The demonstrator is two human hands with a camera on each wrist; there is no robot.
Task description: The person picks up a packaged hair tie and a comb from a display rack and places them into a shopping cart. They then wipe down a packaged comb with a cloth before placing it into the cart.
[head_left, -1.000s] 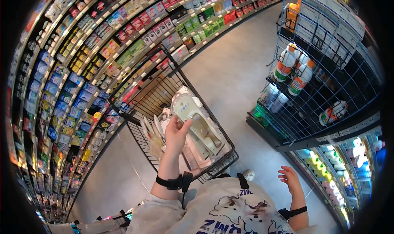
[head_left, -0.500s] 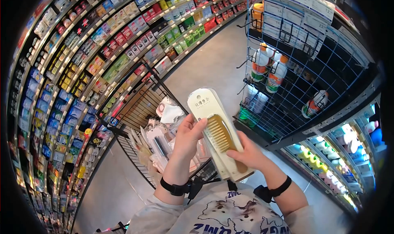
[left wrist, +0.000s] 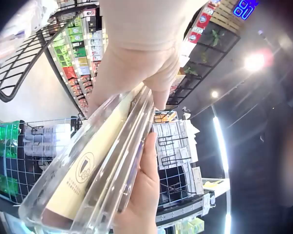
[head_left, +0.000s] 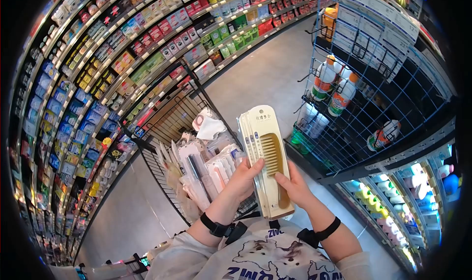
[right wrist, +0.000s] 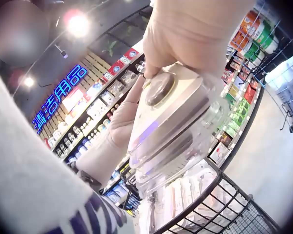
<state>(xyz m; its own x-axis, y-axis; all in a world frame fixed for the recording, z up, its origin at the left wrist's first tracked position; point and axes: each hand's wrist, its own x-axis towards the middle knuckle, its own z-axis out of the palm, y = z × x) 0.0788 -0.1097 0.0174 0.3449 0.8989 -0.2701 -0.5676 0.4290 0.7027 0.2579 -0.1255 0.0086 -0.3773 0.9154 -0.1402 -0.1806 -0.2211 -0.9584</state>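
Note:
A stack of several packaged combs [head_left: 261, 122], cream cards with clear plastic shells, is held up in front of my chest between both hands. On the front card a tan wide-tooth comb [head_left: 282, 182] shows. My left hand [head_left: 242, 181] grips the left side of the stack, thumb over the front edge. From the right, my right hand [head_left: 298, 187] pinches it with the thumb on the front card. The left wrist view shows the layered plastic shells [left wrist: 95, 170] edge-on. Seen from the right wrist, the pack ends [right wrist: 171, 112] fan apart slightly.
Behind the stack stands a black wire shopping cart [head_left: 156, 158] with pink-and-white packaged goods [head_left: 196, 169] inside. A blue wire rack [head_left: 364, 113] with orange-capped bottles [head_left: 342, 96] is at right. Stocked shelves [head_left: 93, 98] line the left, with grey floor [head_left: 255, 73] between.
The left hand has lifted the comb packs from over the cart to the chest. The right hand, earlier empty at the side, has come to grip them; the stack's edges now face left more.

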